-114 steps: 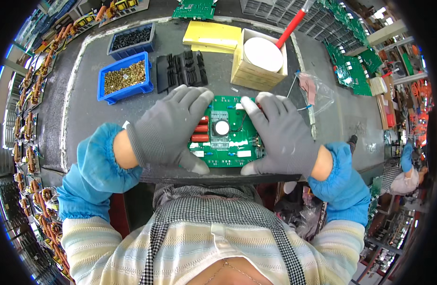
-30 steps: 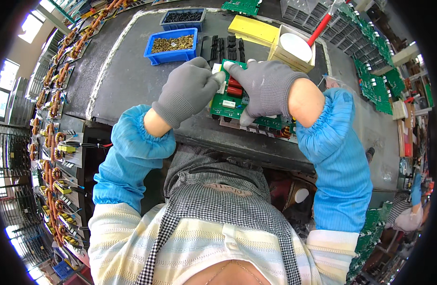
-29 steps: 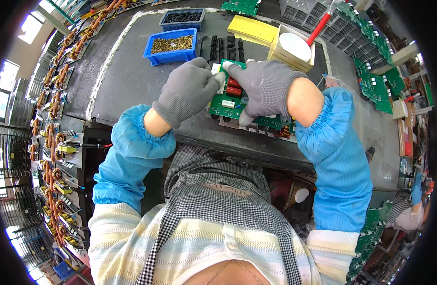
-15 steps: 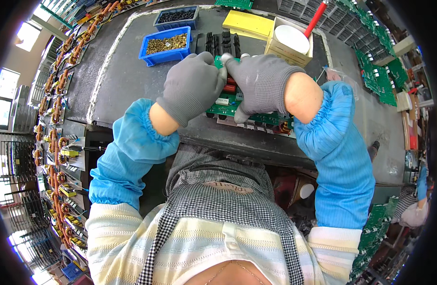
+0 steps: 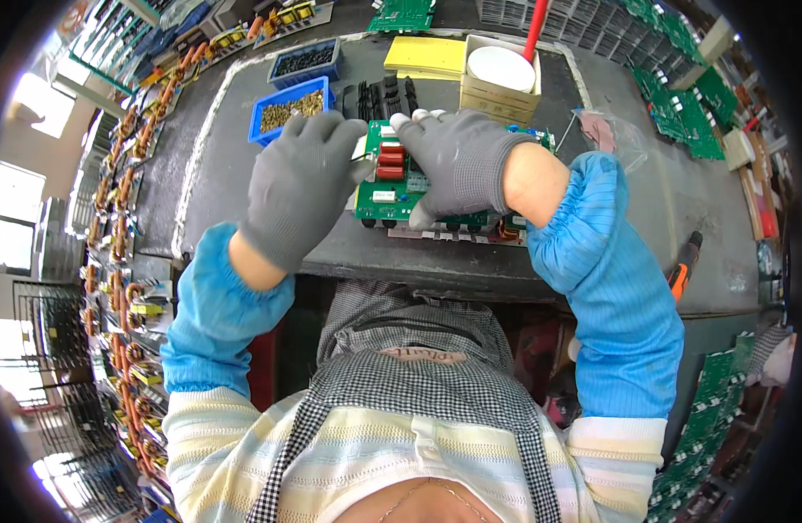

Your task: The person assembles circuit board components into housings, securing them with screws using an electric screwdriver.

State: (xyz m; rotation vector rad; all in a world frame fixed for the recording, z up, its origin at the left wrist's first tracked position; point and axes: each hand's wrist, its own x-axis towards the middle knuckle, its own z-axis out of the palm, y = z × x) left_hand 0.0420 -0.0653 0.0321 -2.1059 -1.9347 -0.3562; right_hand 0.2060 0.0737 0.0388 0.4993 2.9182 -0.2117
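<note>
A green circuit board (image 5: 401, 209) with red block parts (image 5: 390, 160) and a white block lies in front of me on the dark table. My right hand (image 5: 458, 163), in a grey glove, spans the board with its fingers at the far side and its thumb toward the near edge, holding it. At the board's left side is my left hand (image 5: 303, 187), also gloved in grey. Its thumb and bent fingers are closed at the board's edge around something small and shiny, mostly hidden. Part of the board is covered by my right hand.
Beyond the left hand stand a blue bin (image 5: 260, 118) of brass-coloured pieces and a bin of black pieces (image 5: 305, 61). Black parts (image 5: 384, 98), yellow sheets (image 5: 425, 54) and a box (image 5: 501, 103) with a white round lid lie farther back. An orange-and-black tool (image 5: 684, 263) is at right.
My left hand has drawn left and nearer, away from my right hand, uncovering the board's red parts. My right hand still rests on the board. The whole view has shifted slightly.
</note>
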